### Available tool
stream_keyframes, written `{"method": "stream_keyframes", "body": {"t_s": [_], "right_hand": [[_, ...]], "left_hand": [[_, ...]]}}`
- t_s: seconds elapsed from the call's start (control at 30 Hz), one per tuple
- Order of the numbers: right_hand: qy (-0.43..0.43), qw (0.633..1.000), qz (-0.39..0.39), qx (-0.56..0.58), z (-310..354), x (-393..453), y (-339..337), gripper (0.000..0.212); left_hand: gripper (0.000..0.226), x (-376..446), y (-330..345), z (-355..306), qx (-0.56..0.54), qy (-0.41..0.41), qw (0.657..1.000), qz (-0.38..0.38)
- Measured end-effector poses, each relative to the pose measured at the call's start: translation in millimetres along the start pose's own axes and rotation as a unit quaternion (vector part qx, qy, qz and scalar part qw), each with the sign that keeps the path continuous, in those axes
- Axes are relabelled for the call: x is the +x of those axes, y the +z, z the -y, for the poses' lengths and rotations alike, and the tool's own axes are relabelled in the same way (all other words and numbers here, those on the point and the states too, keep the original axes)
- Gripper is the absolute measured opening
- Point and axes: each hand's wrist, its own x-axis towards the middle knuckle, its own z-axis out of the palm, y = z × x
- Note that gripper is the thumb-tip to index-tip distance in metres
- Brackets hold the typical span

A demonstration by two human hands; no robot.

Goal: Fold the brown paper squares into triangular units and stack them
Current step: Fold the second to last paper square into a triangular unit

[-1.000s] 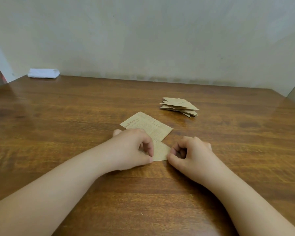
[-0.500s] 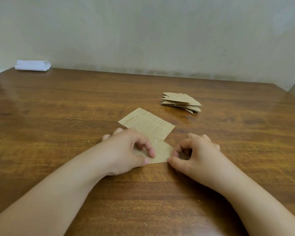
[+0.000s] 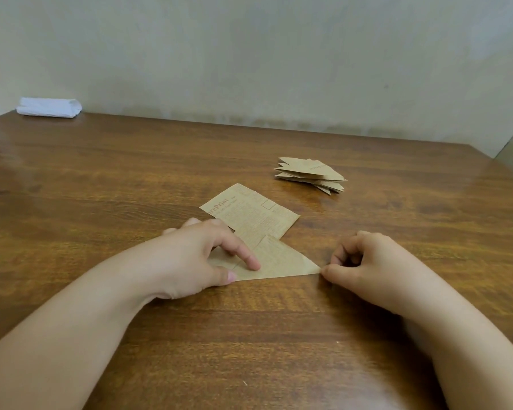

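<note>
A brown paper folded into a triangle (image 3: 282, 261) lies on the wooden table (image 3: 101, 187) in front of me. My left hand (image 3: 196, 255) rests on its left part, the index finger pressing flat on the paper and the thumb at its near edge. My right hand (image 3: 367, 261) has curled fingers and holds nothing; its thumb tip touches the triangle's right point. A flat printed brown paper (image 3: 249, 213) lies just behind, partly under the triangle. A stack of folded triangular units (image 3: 311, 174) sits farther back to the right.
A folded white cloth (image 3: 48, 107) lies at the table's far left corner against the pale wall. The table's right edge runs near the stack's side.
My right hand has slid right along the near edge to the triangle's point. The triangle now shows wider and flatter. My left index finger has stretched out onto the paper.
</note>
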Motion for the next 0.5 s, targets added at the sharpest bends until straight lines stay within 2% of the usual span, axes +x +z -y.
{"method": "stream_keyframes", "body": {"t_s": [0.13,0.27,0.37,0.5], "right_hand": [[-0.008,1.0,-0.007,-0.007,-6.3,1.6,-5.4,0.017],[-0.074,0.996,-0.05,0.023,-2.4,-0.9,0.0,0.004],[-0.092,0.995,-0.042,0.014,6.9,-2.8,9.0,0.014],[-0.111,0.99,-0.07,0.049,11.9,-5.4,12.6,0.016]], "left_hand": [[0.038,0.5,-0.2,0.5,-0.006,0.011,1.0,-0.008],[0.038,1.4,1.9,1.2,-0.011,0.001,0.999,-0.035],[0.037,2.2,4.5,-3.2,0.001,0.005,0.998,-0.06],[0.051,3.4,6.3,-9.3,0.021,-0.001,0.996,-0.088]]}}
